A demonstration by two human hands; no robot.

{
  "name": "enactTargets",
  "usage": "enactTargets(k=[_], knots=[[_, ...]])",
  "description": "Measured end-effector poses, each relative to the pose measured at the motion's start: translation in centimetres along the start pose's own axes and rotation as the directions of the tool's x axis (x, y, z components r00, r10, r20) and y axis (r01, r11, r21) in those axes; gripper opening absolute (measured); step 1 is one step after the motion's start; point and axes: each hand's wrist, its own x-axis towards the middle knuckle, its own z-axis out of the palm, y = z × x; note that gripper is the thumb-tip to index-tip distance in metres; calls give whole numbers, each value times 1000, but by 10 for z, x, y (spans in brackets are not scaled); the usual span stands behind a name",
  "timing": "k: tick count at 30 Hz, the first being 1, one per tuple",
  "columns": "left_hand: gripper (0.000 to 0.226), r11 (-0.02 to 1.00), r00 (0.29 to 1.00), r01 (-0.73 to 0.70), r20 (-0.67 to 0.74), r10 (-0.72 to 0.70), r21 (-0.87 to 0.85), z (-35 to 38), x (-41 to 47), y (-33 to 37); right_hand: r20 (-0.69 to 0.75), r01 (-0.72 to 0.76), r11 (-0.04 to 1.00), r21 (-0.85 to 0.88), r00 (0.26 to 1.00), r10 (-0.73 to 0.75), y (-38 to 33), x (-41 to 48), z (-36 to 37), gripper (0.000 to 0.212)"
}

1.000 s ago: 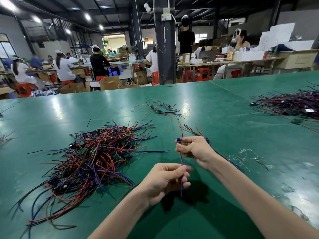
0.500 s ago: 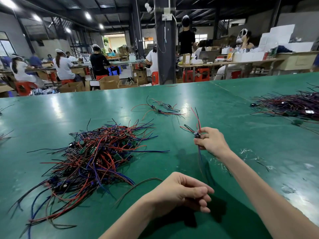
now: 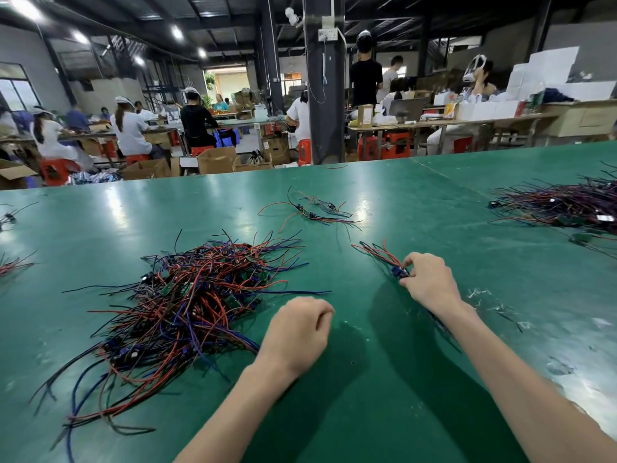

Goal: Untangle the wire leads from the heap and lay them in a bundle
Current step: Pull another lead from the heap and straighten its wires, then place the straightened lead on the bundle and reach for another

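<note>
The wire leads [image 3: 384,257] being handled are a small set of red and dark strands joined at a blue connector [image 3: 398,272], right of the middle of the green bench [image 3: 384,379]. The right hand [image 3: 430,282] pinches them at that connector, its fingers [image 3: 412,261] curled down around it. The free ends fan out toward ten o'clock from the hand, and a few dark strands trail out under the wrist toward five o'clock. Whether the set lies flat on the bench or sits just above it cannot be told. The left hand [image 3: 297,329] is at about eight o'clock from the right hand and apart from it. Its fingers are curled into the palm, with nothing seen in them, and it sits just beside the near edge of the heap [image 3: 187,302]. That heap is a wide tangle of red, blue and black leads with small green boards in it, spreading toward nine o'clock. At twelve o'clock from the left hand, well apart, lies a small loose cluster [image 3: 314,212] of leads with connectors. At two o'clock from the right hand, by the bench's far right edge, is a second dark pile [image 3: 567,205]. Pale scraps [image 3: 484,295] lie at three o'clock, near the right wrist. Beyond the bench stand a dark pillar [image 3: 322,95] and seated workers [image 3: 128,128] at other tables.
</note>
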Motion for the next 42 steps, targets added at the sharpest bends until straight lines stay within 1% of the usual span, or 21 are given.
enactTargets(k=[2,3,5,6,8,10,12,14,17,22,24,26,29,35,38,40,41,42], knots=[[23,987,991,56,-128,-37,149,-9,6,-15,-21,35,998,-59,999,-36,-3,-3,1,31],[24,966,980,102,-191,-56,238,-15,8,-22,-30,75,994,-85,997,-78,-4,-4,2,34],[29,899,947,221,-304,-104,379,-27,12,-35,-26,174,975,-140,984,-179,-7,-6,6,43],[32,863,922,287,-364,-131,415,-33,13,-41,-17,208,963,-169,977,-214,-8,-7,8,46],[38,803,862,415,-468,-196,428,-47,13,-51,7,235,944,-231,971,-240,-11,-8,12,44],[43,747,799,531,-530,-284,400,-57,13,-61,27,231,933,-275,972,-233,-11,-9,15,37],[45,708,757,609,-527,-385,358,-64,12,-70,23,221,933,-286,974,-224,-12,-11,16,34],[42,686,746,639,-499,-442,349,-66,12,-75,-4,226,929,-292,971,-238,-15,-13,17,33],[28,668,741,651,-494,-455,361,-67,11,-78,-25,271,919,-285,957,-290,-24,-20,21,32],[13,647,724,672,-504,-472,359,-70,12,-80,-7,369,898,-237,924,-382,-43,-36,32,30],[13,647,719,675,-509,-473,353,-71,11,-80,2,409,887,-216,908,-418,-49,-42,37,29],[21,653,709,680,-526,-469,335,-73,12,-79,9,440,877,-193,895,-446,-53,-46,41,28],[26,691,684,669,-589,-430,272,-77,13,-76,5,461,873,-158,885,-466,-55,-50,45,27],[20,800,630,583,-699,-338,139,-81,12,-62,-45,470,875,-117,878,-477,-56,-51,44,28],[20,866,570,499,-765,-298,34,-84,13,-55,-51,469,878,-95,879,-475,-56,-51,45,28],[19,896,518,436,-791,-324,-82,-86,13,-52,-48,466,881,-81,881,-471,-56,-51,45,27],[18,901,504,413,-792,-345,-130,-87,14,-51,-47,466,881,-78,881,-470,-56,-51,46,27],[17,905,503,395,-786,-358,-159,-86,14,-50,-46,467,881,-75,881,-471,-56,-51,46,27]])
